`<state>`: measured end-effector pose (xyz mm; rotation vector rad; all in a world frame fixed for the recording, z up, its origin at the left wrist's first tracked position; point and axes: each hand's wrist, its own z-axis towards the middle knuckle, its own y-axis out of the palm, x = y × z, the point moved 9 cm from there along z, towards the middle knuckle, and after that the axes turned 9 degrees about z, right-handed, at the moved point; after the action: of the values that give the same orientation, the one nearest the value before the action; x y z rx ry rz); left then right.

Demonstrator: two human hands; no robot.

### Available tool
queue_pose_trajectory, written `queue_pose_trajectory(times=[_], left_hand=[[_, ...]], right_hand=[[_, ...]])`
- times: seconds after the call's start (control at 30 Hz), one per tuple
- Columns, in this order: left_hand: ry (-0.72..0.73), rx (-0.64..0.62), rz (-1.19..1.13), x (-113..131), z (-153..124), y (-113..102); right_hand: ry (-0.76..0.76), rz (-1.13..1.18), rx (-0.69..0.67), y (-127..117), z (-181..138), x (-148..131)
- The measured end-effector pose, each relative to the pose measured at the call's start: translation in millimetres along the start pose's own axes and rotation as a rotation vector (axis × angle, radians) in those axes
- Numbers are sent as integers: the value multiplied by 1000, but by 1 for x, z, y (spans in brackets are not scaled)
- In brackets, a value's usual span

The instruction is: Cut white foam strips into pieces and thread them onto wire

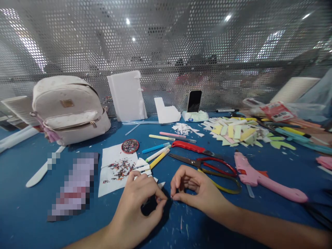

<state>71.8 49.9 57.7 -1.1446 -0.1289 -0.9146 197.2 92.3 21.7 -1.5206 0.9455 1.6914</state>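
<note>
Low over the blue table, my left hand (pixel 142 204) is closed, thumb and forefinger tips pressed together. Facing it, my right hand (pixel 194 190) is closed in a similar pinch, and the fingertips of both are close together. Whatever lies between the fingers is too small to make out. Just beyond my left hand are a white paper sheet (pixel 106 173) with dark, colourful bits on it and a round red lid (pixel 130 146) filled with the same bits. Scissors (pixel 192 161) with red and yellow handles lie behind my right hand.
Several markers (pixel 155 148) and a red-handled cutter (pixel 188 147) lie mid-table. A pink glue gun (pixel 269 180) is at right, below heaped paper strips (pixel 236 130). A backpack (pixel 70 110), a phone (pixel 194 101) and a white knife (pixel 43 171) stand or lie farther out.
</note>
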Motion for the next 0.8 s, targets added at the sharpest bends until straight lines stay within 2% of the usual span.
queue_pose_trajectory(times=[0.8], left_hand=[[-4,0,-14,0,1,-1]], right_hand=[[5,-9,-5,1,0,1]])
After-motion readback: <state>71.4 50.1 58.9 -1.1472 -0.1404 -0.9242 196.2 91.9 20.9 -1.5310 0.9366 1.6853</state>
